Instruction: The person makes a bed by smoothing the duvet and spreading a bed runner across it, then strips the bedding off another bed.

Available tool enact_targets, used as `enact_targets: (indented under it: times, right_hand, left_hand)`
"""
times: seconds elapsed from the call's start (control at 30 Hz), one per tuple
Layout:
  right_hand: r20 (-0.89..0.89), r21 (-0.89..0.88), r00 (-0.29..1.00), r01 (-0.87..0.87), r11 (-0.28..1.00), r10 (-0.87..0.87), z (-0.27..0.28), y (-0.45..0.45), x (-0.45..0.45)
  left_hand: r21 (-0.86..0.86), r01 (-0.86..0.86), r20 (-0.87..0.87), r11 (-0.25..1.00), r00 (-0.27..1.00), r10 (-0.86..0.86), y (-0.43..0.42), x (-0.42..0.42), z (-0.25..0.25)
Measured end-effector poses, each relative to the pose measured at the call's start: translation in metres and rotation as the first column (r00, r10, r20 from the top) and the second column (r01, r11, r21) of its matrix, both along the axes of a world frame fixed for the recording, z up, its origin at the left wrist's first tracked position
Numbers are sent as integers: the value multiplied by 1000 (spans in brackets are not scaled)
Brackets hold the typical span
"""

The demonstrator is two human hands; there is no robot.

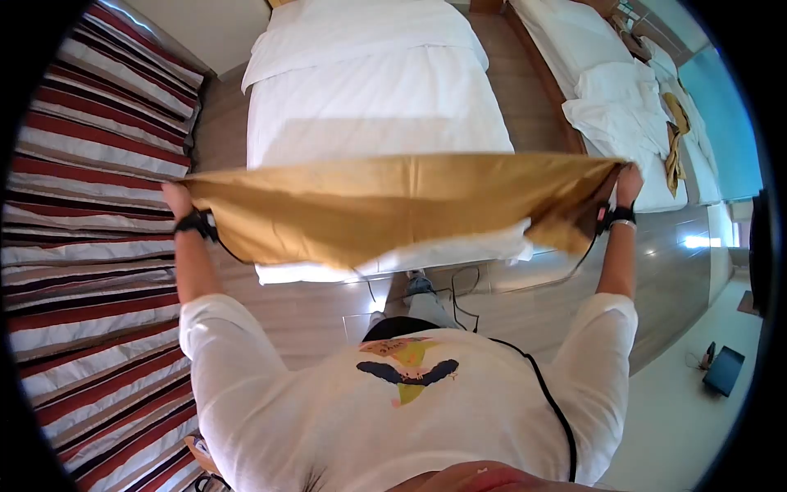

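A gold bed runner [402, 197] is stretched wide between my two hands, over the foot end of a bed with white bedding [369, 98]. My left hand [178, 199] is closed on the runner's left upper corner, near the striped curtain. At the other end my right hand [629, 185] grips the right upper corner. The cloth hangs down from its taut top edge, and its lower right part is blurred. Both wrists wear black straps. Much of the fingers is hidden by the cloth and the angle.
Red, white and black striped curtains [98, 246] hang along the left. A second bed [615, 107] at the right carries rumpled white bedding and another gold cloth [675, 148]. Black cables [466, 303] trail by my legs above the wooden floor [508, 279]. A dark tablet-like device [724, 371] lies on a white surface.
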State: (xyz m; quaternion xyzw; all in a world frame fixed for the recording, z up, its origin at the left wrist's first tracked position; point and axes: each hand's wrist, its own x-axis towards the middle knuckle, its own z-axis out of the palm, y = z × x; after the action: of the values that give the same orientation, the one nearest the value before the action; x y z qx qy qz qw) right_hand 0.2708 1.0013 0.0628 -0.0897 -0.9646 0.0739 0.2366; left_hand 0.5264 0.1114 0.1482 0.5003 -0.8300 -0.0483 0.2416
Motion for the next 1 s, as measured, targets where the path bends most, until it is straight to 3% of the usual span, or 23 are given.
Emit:
enact_targets:
  times: [0.07, 0.13, 0.2, 0.23, 0.27, 0.3, 0.33, 0.4, 0.43, 0.53, 0.6, 0.67, 0.73, 0.77, 0.8, 0.83, 0.87, 0.93, 0.97, 1.0]
  right_hand:
    - [-154, -34, 988, -10, 999, 4, 38, -5, -24]
    - [-335, -73, 939, -103, 992, 73, 60, 1, -43]
    - [-328, -95, 943, -93, 991, 57, 92, -12, -31]
    - [-424, -149, 896, -215, 965, 134, 94, -6, -31]
    - [-359, -274, 925, -233, 933, 126, 100, -5, -25]
    - [-379, -294, 911, -286, 912, 164, 99, 0, -19]
    - [-399, -312, 895, -338, 888, 201, 95, 4, -14]
    - [-288, -392, 935, -312, 866, 206, 78, 12, -3]
    - [-149, -429, 981, -177, 886, 124, 64, 15, 1]
    - [-139, -509, 960, -280, 814, 244, 10, 14, 21]
    - [-40, -633, 958, -245, 734, 286, 25, -9, 16]
    - [165, -573, 929, -182, 799, 330, 54, -14, -23]
    - [272, -519, 895, -173, 837, 354, 65, -13, -49]
    - [337, -380, 870, -224, 897, 360, 67, -8, -52]
    - [386, -238, 852, -279, 930, 354, 66, -4, -56]
    - [400, -241, 846, -274, 931, 353, 60, 0, -57]
    - [416, -237, 868, -182, 954, 269, 53, 6, -55]
    - [447, -227, 877, -82, 971, 179, 64, -5, -54]
    - [627, -304, 774, 138, 943, 90, 67, -26, -50]
    - [784, -328, 620, 361, 873, 38, 65, -37, -44]
  left_hand:
    - [-203, 154, 10, 967, 988, -155, -45, -12, 14]
    - [-276, 142, -145, 951, 972, -187, -36, -14, 52]
    - [-313, 249, -245, 917, 911, -331, -16, -2, 86]
    - [-314, 289, -287, 904, 879, -380, 10, 4, 104]
    - [-318, 328, -328, 890, 842, -428, 30, 13, 114]
    - [-422, 364, -262, 830, 828, -496, 19, 19, 113]
    - [-422, 362, -262, 831, 829, -494, 10, 29, 109]
    - [-390, 414, 8, 823, 895, -447, 3, 50, 93]
    - [-361, 462, 14, 810, 871, -490, 4, 58, 79]
    - [-135, 550, -40, 824, 828, -559, -15, 88, 7]
    - [-47, 491, 322, 870, 832, -452, 16, 93, 17]
    - [27, 417, 680, 908, 658, -323, -11, 94, 18]
    - [75, 438, 735, 896, 584, -346, -8, 85, 31]
    - [123, 584, 857, 803, 346, -383, -36, 113, 14]
    - [113, 508, 871, 854, 362, -331, -26, 100, 19]
    - [241, 234, 844, 942, 429, -322, -1, 68, 42]
    - [359, -57, 823, 932, 490, -287, 26, 36, 67]
    - [327, -130, 907, 936, 322, -272, 48, 20, 85]
    - [209, 199, 833, 958, 477, -281, 22, 62, 38]
    - [27, 347, 816, 937, 534, -221, 11, 84, 4]
